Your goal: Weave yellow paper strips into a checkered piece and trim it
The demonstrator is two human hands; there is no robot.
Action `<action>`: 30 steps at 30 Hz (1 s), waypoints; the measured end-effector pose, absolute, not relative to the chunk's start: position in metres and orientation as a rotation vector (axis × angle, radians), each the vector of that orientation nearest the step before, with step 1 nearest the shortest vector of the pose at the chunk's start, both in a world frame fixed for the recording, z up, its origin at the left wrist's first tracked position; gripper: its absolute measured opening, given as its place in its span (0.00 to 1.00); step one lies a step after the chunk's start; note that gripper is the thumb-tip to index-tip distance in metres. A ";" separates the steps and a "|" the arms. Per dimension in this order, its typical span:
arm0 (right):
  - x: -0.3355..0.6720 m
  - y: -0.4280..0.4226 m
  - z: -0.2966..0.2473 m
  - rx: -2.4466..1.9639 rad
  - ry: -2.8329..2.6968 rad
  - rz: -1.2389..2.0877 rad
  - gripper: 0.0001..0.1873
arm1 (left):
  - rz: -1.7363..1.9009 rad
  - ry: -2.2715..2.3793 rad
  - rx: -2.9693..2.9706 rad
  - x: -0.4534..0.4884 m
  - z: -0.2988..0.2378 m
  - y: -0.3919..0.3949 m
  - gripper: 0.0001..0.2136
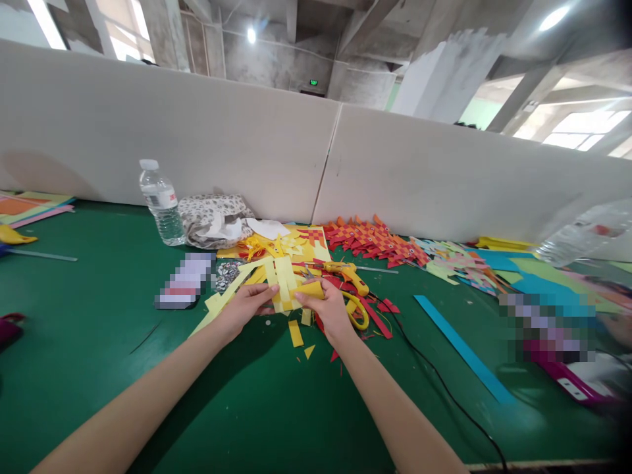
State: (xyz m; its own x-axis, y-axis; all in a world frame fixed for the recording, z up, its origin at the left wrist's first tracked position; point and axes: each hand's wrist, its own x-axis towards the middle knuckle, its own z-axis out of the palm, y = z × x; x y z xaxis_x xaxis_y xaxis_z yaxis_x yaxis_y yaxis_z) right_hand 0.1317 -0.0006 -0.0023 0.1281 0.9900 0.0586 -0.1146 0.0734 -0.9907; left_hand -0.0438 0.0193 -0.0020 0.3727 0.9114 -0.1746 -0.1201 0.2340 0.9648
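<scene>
Both my hands rest on a green table (99,368) over a piece of woven yellow paper strips (282,280). My left hand (244,308) pinches the strips from the left with closed fingers. My right hand (328,309) is closed on a darker yellow strip (310,288) folded across the weave. Loose yellow and red paper scraps (296,332) lie beneath and around my hands. Yellow-handled scissors (358,313) lie just right of my right hand.
A water bottle (162,203) and patterned cloth (210,214) stand at the back by the white partition (222,138). A yellow glue gun (348,273), its black cord (444,388), woven red-orange paper pieces (375,240), a blue strip (461,349) and coloured sheets (533,276) lie to the right.
</scene>
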 end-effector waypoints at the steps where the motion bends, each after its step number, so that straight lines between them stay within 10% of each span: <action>1: 0.132 0.000 -0.003 -1.132 -1.062 1.125 0.21 | 0.862 0.918 1.096 -0.044 -0.002 0.019 0.18; 30: 0.131 0.002 -0.004 -1.166 -0.964 1.044 0.19 | 0.803 0.810 1.138 -0.044 0.004 0.016 0.24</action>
State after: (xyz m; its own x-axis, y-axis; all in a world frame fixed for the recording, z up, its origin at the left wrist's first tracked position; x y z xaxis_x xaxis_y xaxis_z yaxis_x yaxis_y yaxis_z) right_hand 0.1314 0.0017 -0.0042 0.2444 0.9684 0.0507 -0.1274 0.0838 -0.9883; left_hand -0.0440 0.0164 0.0038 0.4783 0.8676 -0.1362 -0.1286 0.2226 0.9664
